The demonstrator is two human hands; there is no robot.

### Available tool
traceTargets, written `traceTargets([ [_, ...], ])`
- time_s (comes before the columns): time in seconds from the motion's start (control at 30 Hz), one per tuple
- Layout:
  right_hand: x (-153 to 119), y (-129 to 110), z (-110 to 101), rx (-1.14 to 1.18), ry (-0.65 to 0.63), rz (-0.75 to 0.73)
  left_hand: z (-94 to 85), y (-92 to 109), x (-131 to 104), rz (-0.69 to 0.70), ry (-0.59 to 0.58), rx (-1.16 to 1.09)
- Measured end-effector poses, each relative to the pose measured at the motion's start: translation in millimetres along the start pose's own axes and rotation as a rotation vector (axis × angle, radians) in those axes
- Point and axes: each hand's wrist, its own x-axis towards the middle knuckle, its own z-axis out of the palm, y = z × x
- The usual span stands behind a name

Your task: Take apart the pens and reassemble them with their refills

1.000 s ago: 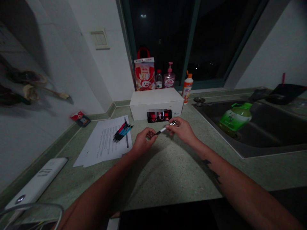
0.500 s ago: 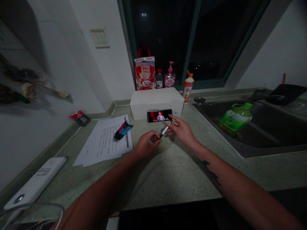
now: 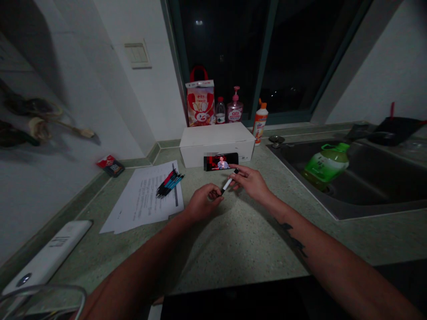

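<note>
A white pen with dark ends point(image 3: 227, 183) is held slantwise above the counter. My left hand point(image 3: 206, 200) is closed on its lower, dark end. At the upper end, the thumb and fingers of my right hand point(image 3: 248, 181) pinch it, with the index finger stretched toward the phone. The phone point(image 3: 221, 162) leans on its side against a white box point(image 3: 216, 138), its screen lit. Left of my hands, several red, blue and black pens point(image 3: 170, 183) lie in a bunch on printed sheets point(image 3: 143, 198).
A metal sink point(image 3: 360, 195) with a green-labelled bottle point(image 3: 327, 164) is on the right. Behind the box stand a red bag point(image 3: 200, 104), a small bottle, a pink pump bottle point(image 3: 235, 109) and an orange-capped bottle point(image 3: 260, 122). A white device point(image 3: 48, 253) lies at the left.
The right index finger has shifted slightly left and down in front of the phone. The pen remains between both hands, and its dark upper end shows more clearly.
</note>
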Motion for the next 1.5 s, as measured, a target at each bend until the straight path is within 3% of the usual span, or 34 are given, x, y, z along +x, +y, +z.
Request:
traceTargets([
  [0.63, -4.5, -2.0, 4.3, -0.004, -0.039, -0.025, 1.2, 2.6, 1.0, -0.001, 0.013, -0.043],
  [0.77, -5.3, 2.4, 11.0, 0.037, -0.113, -0.008, 1.6, 3.7, 2.3, -0.012, 0.051, -0.076],
  [0.87, -1.5, 4.4, 4.3, -0.173, -0.041, -0.028, -0.4, 4.3, 3.2, -0.003, 0.067, -0.065],
  [0.97, 3.7, -2.0, -18.0, -0.67, 0.245, -0.079, -2.9, 3.9, 4.4, 0.0, 0.089, -0.035],
  [1.03, 6.0, -8.2, -37.0, -1.013, 0.305, 0.023, -4.3, 2.6, 5.3, -0.002, 0.099, -0.024],
  [1.13, 8.1, -10.9, -60.8, -1.299, 0.226, 0.275, -5.6, -0.7, 6.4, -0.013, 0.11, -0.014],
  [1.27, 11.5, -0.1, -73.1, -1.36, 0.157, 0.432, -6.1, -4.7, 7.2, -0.032, 0.128, -0.011],
  [1.5, 13.0, 6.4, -65.8, -1.354, 0.114, 0.414, -10.4, -4.5, 8.7, -0.036, 0.162, 0.003],
])
